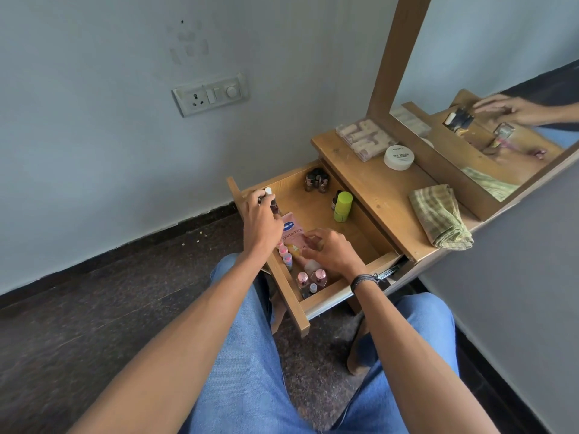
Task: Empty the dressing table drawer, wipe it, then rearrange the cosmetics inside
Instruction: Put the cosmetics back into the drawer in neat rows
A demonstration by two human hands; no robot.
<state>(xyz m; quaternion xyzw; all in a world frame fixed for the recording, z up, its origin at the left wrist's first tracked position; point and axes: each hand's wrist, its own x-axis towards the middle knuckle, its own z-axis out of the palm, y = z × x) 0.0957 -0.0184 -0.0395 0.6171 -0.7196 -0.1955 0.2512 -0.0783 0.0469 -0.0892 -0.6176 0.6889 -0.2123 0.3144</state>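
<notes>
In the drawer (316,211), your left hand (261,222) grips a white-capped bottle (270,198) for placement while your right hand's (333,253) loosely curled fingers (308,242) steady the pink tube (294,234).

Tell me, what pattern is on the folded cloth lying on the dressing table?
The folded cloth has a green and cream check, seen in the head view.

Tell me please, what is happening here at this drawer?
A person sits before an open drawer of a dressing table and arranges cosmetics in it. The left hand holds a small bottle with a white cap at the drawer's far left corner. The right hand rests on a pink pouch lying inside. Small bottles already stand in groups along the left side and far end, with a green stick nearby. A folded cloth lies on the tabletop.
</notes>
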